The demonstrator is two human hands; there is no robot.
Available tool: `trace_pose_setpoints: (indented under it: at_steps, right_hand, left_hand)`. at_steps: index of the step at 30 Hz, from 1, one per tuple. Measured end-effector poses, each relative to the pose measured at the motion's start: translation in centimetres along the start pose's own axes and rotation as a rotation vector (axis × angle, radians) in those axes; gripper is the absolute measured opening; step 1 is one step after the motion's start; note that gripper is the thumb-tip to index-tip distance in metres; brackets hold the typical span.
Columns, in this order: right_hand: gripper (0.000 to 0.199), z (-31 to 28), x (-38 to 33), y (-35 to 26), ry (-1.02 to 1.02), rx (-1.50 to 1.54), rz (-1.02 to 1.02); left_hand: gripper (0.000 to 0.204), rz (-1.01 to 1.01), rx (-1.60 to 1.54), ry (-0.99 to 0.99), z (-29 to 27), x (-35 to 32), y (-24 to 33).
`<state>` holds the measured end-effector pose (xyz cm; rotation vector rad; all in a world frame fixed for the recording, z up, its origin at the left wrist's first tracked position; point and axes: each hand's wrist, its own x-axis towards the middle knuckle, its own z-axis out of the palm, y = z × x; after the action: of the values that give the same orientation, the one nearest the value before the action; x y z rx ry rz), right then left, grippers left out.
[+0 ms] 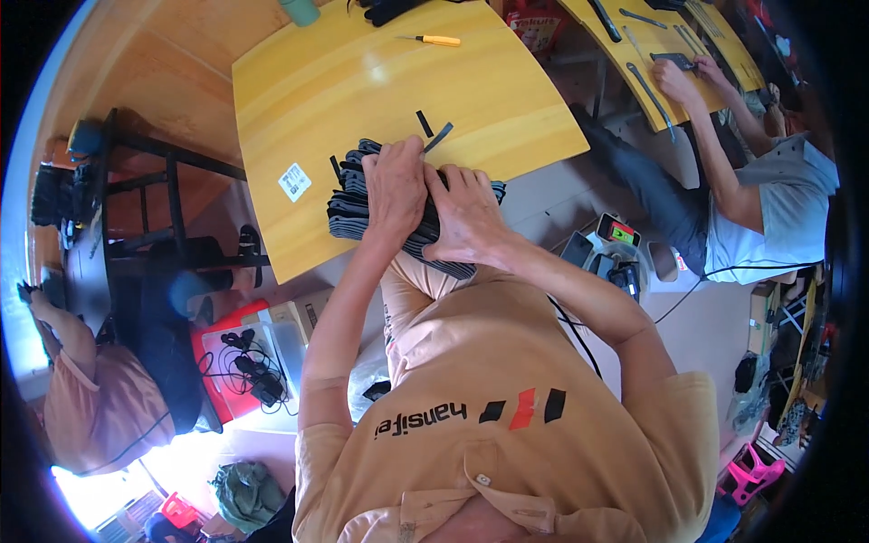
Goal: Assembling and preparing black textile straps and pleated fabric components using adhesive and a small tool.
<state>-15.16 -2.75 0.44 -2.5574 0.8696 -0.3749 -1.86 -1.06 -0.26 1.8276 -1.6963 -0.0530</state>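
A thick bundle of dark grey and black strips [349, 206], stacked in layers, lies at the near edge of the yellow table [317, 100]. My left hand [396, 185] grips it from above, fingers curled over its far side. Right beside it, my right hand [466, 215] clasps the bundle's right part, with its thumb towards my left hand. Much of the bundle's middle is hidden under both hands. Loose strip ends [438, 138] stick out past my left fingertips, and a short black piece [424, 123] lies just beyond.
A white printed label [294, 182] lies left of the bundle. Farther off are an orange-handled screwdriver [441, 41] and a green cup [300, 11]. At right, a co-worker's hands [679, 81] handle a dark part over another table. Another person [104, 398] sits at left.
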Motion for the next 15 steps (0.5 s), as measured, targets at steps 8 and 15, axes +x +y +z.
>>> trace_pose_setpoints:
  at_steps: [8,15]
  right_hand:
    - [0.108,1.4,-0.4,0.1,0.081,-0.274,-0.072]
    - [0.097,0.7,-0.1,-0.5,-0.017,-0.118,0.026]
  left_hand:
    - [0.004,0.015,0.022,-0.007,0.2,0.1,0.0]
    - [0.003,-0.01,0.066,-0.082,-0.4,0.7,0.0]
